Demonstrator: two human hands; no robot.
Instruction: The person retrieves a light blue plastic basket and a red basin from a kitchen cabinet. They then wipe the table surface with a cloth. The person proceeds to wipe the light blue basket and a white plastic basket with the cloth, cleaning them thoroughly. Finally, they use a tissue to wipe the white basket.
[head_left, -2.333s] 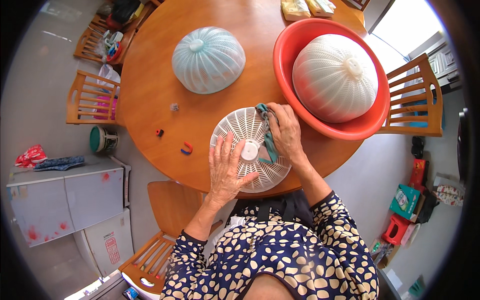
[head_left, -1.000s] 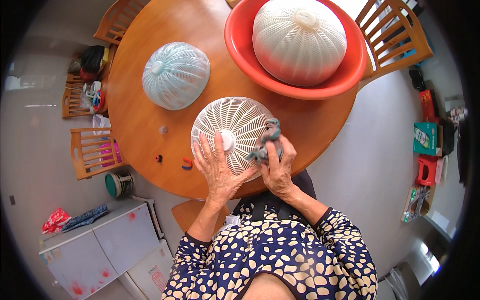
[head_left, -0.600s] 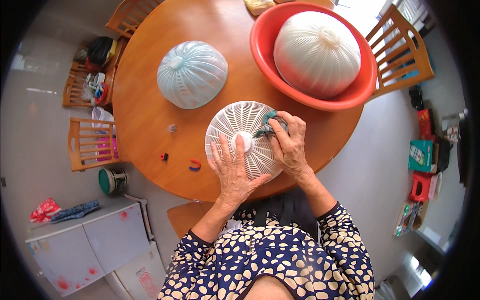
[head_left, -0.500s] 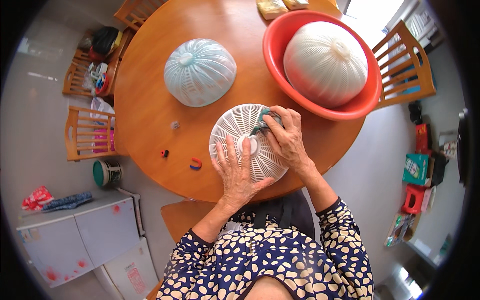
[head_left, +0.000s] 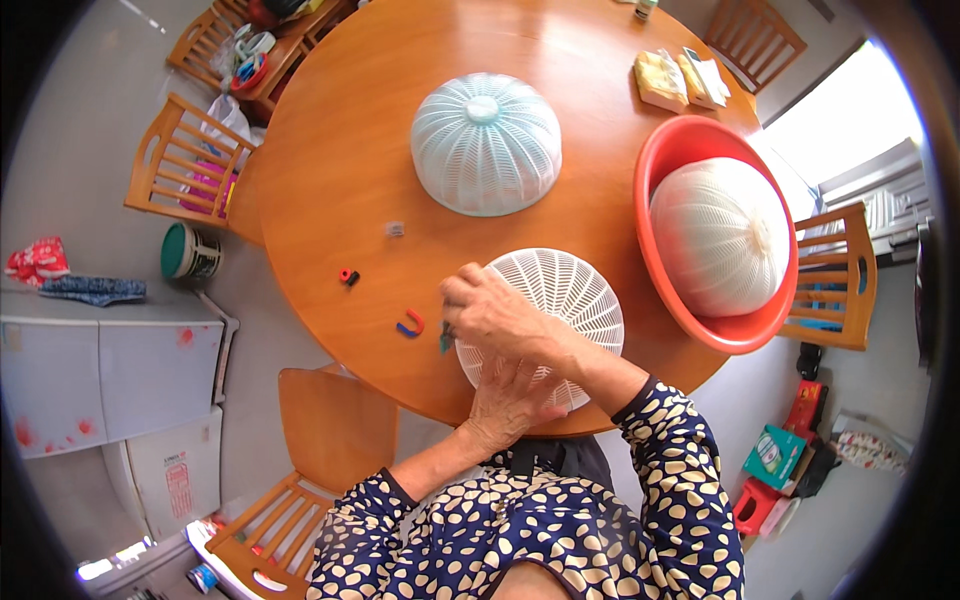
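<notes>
A white slotted plastic dome cover (head_left: 565, 280) lies near the table's front edge, its rounded side up. My left hand (head_left: 512, 398) rests on its near part, fingers spread and lying flat. Crossing above it, my right hand (head_left: 495, 312) is closed at the cover's left edge on a crumpled dark green-grey cloth (head_left: 446, 338), mostly hidden by the fingers. Left of the cover lie a red and blue horseshoe magnet (head_left: 411, 324), a small red and black piece (head_left: 349, 277) and a small clear piece (head_left: 395, 229).
On the round wooden table (head_left: 340, 150), a pale blue dome cover (head_left: 487, 150) stands farther back. A red basin (head_left: 665, 270) at the right holds a larger white dome (head_left: 715, 240). Yellowish packets (head_left: 660, 78) lie behind it. Wooden chairs (head_left: 190, 165) surround the table.
My right hand has swung from the cover's far right side across to its left edge, cloth still held. My left hand stays on the near part. The view has shifted.
</notes>
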